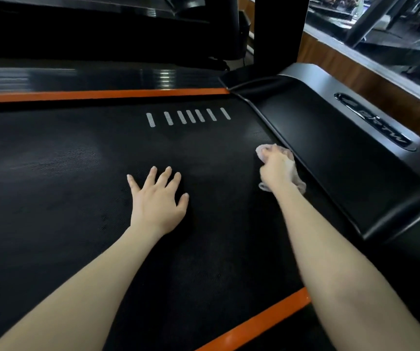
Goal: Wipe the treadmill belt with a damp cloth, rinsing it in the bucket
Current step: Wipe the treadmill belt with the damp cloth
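The person's left hand (157,198) lies palm down on the black treadmill belt (52,198), fingers straight and spread wide, thumb out to the side, holding nothing. To the right of it and a little farther forward, the right hand (276,164) is curled round a pale pink cloth (263,150) and holds it down against the belt. Bunched cloth shows past the knuckles and again on the outer side of the wrist; whether the cloth is damp cannot be told.

Just beyond the right hand, the cloth sits close against the edge of the black motor cover (330,153), which runs away to that hand's right and carries an oval logo badge (375,121) whose lettering is too blurred to read. Ahead of both hands, a row of short white stripes (191,116) is printed on the belt. Beyond the stripes runs an orange side strip (102,94), and a second orange strip (267,317) passes under the right forearm, nearer the person. Faint lighter patches show on the belt to the left of the left hand. A dark upright post (279,29) rises well beyond the right hand.
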The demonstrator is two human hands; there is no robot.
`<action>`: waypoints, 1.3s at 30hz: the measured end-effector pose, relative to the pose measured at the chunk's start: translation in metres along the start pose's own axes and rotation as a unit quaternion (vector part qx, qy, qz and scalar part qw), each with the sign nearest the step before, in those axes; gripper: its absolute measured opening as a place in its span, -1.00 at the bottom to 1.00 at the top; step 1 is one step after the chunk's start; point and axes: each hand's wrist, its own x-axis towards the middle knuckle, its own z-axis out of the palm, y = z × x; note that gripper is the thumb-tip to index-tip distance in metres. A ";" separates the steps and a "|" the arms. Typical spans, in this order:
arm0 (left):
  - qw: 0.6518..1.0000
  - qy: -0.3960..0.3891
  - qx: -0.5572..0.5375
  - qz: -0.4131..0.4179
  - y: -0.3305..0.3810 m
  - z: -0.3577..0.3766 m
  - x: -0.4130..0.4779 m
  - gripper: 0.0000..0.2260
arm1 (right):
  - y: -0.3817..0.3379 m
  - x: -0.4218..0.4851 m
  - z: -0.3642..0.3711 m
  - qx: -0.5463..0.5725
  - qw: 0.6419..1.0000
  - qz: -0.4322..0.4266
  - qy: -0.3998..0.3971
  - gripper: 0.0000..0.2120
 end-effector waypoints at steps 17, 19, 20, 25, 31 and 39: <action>0.998 0.037 0.042 0.006 -0.017 0.001 0.068 -0.49 | -0.064 0.072 0.042 -0.068 0.991 -0.101 -0.063 -0.50; 0.999 0.034 0.037 0.013 -0.018 0.001 0.068 -0.50 | -0.064 0.047 0.047 -0.090 0.982 -0.143 -0.087 -0.54; 0.999 0.033 0.034 0.014 -0.019 0.001 0.068 -0.50 | -0.058 0.028 0.054 -0.094 0.960 -0.248 -0.095 -0.49; 0.999 0.028 0.028 0.013 -0.021 0.002 0.069 -0.50 | -0.035 0.022 0.056 -0.064 0.886 -0.429 -0.163 -0.40; 0.999 0.025 0.029 0.009 -0.020 0.001 0.069 -0.49 | -0.087 0.084 0.085 -0.164 0.944 -0.278 -0.062 -0.47; 0.998 0.036 0.031 0.030 -0.027 -0.009 0.074 -0.49 | -0.075 0.149 0.078 -0.153 0.965 -0.207 -0.049 -0.53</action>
